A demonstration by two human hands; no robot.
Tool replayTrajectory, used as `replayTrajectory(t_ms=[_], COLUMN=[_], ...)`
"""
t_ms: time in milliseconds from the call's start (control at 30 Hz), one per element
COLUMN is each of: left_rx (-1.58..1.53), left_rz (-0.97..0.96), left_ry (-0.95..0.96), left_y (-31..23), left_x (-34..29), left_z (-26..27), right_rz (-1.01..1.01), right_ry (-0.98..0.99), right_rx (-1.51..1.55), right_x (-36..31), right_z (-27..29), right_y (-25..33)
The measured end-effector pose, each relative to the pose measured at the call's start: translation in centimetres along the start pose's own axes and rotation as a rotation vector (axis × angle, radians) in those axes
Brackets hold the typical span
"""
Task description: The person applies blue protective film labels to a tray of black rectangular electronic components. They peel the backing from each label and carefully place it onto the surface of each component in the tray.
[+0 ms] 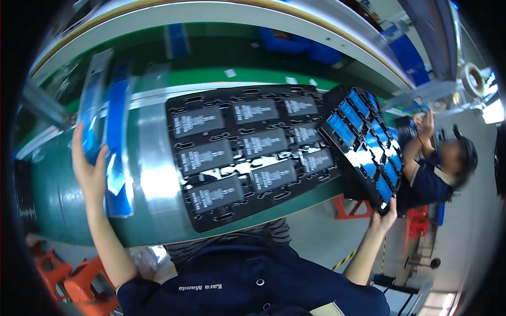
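Note:
My left hand is spread, thumb and fingers apart, over the left of the green work surface. Beside it lie a blue plastic strip and a clear strip; whether the fingertips touch them I cannot tell. My right hand grips the lower corner of a tilted black tray, whose pockets hold several blue-faced rectangular pieces. In front of me a second black tray lies flat, filled with several dark grey, battery-like rectangular pieces with printed labels. The tilted tray overlaps its right end.
A wide clear band crosses the green surface left of the flat tray. Blue bins sit beyond a rail. At right a co-worker in dark clothes works with raised hands. Orange stools stand below the bench.

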State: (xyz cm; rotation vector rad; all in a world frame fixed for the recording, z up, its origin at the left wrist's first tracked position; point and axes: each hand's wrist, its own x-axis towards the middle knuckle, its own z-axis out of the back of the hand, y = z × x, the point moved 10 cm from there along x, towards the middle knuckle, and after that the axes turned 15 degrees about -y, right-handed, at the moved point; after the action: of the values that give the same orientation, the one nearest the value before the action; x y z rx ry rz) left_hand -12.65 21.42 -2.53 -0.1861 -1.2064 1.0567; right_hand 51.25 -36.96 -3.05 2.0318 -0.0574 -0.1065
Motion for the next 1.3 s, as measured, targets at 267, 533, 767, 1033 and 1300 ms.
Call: replayTrajectory(t_ms=[267,533,767,1033,1300], left_rx=[-0.248,-0.158,-0.184,-1.054,-0.468], left_rz=[0.209,0.251,-0.047,-0.046,0.008], left_ry=[-0.238,-0.279,-0.379,0.586,1.189], left_y=[1.3,1.9,-8.1,-17.8,-22.1], left_x=[0.2,0.1,-1.8,-5.2,-10.4], left_z=[2.6,4.5,12.9,5.8,-3.2], right_rz=[0.068,0.649,0.869,1.218,0.27], right_ry=[-0.423,-0.225,0.045,0.075,1.696], right_rx=[-0.184,-0.884,-1.619,-1.528,-0.176], right_x=[-3.1,-4.7,-8.5,-13.8,-43.5], right_z=[0.1,-7.6,-12.6,-17.3,-30.7], right_y=[-2.1,-1.7,-1.9,-0.2,-5.2])
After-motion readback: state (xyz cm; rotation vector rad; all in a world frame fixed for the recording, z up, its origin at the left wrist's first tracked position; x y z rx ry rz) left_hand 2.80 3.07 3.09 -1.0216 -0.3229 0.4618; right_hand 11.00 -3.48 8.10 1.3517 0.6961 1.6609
